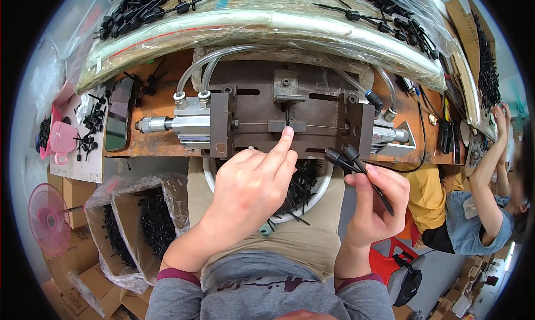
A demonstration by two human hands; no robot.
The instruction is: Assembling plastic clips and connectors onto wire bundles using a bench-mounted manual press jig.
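In front of me a dark metal clamping fixture [262, 80] stands on the bench. A thin black rod [287, 115] lies in the small block [277, 127] at its middle, pointing toward me. The index finger of my left hand [248, 180] is stretched out, its tip on the near end of that rod; the other fingers are loosely bent with nothing visible in them. My right hand [384, 203], right of the fixture, pinches a few black plastic rods with thick heads [352, 154] between thumb and fingers.
Silver air cylinders [192, 125] with clear hoses flank the fixture. A basin [329, 192] of black rods sits at my lap. Plastic-lined boxes [161, 189] and a pink fan [50, 219] stand left. Rods lie on the padded ledge [278, 27] beyond. Another person [473, 208] works at right.
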